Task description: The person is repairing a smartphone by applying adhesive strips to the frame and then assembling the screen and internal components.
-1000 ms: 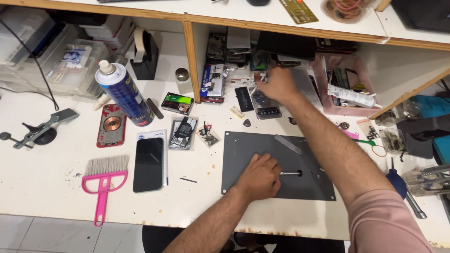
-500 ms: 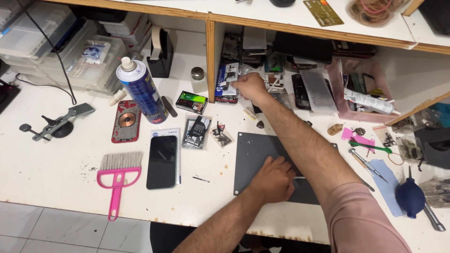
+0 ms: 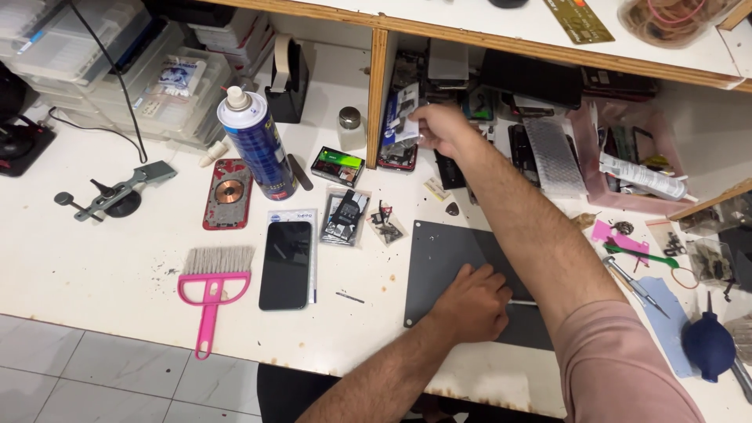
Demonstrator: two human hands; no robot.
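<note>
My right hand (image 3: 440,127) reaches to the back of the bench and pinches a small white packet (image 3: 405,128) next to a stack of phone parts (image 3: 398,110) leaning against the wooden shelf divider (image 3: 377,94). My left hand (image 3: 470,301) rests in a loose fist on the dark grey work mat (image 3: 439,254), over a thin silver tool (image 3: 523,302) whose tip shows to its right. A black phone (image 3: 286,265) lies face up left of the mat, with small bagged parts (image 3: 345,215) beyond it.
A blue spray can (image 3: 254,145), a red phone back cover (image 3: 229,193), a pink brush (image 3: 211,286) and a metal clamp (image 3: 110,196) sit to the left. A pink tray (image 3: 627,168), tweezers (image 3: 633,283) and a blue air blower (image 3: 709,341) lie to the right. Plastic boxes (image 3: 102,70) stand at back left.
My right hand has moved left along the back of the bench, from the parts near the pink tray to the white packet by the divider. My left hand stays on the mat.
</note>
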